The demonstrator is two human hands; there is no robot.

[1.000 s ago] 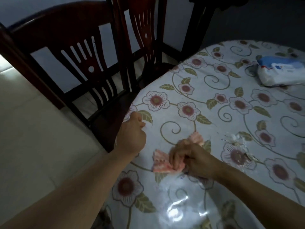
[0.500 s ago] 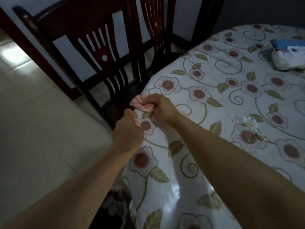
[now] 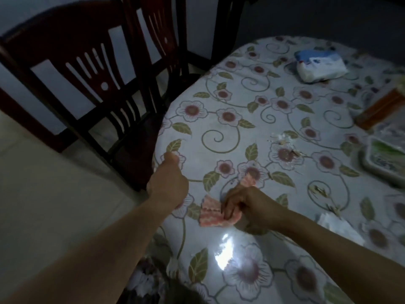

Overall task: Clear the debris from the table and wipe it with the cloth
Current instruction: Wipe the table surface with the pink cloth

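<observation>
Near the bench (image 3: 219, 128) edge, the right hand (image 3: 247, 207) pinches a bunched pink cloth (image 3: 211, 216) flat against the floral cover; the left hand (image 3: 169, 183) sits fisted at the rim, contents hidden. Crumbs (image 3: 282, 139) lie well apart. Cloth looks soft, light, best gripped mid-bunch. Lettering on the blue-white pack (image 3: 320, 65) is illegible.

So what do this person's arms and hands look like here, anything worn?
Both forearms are bare, with no sleeves in view. The left hand and the right hand show no gloves, rings, watch or bands; the dim light could hide small details.
</observation>
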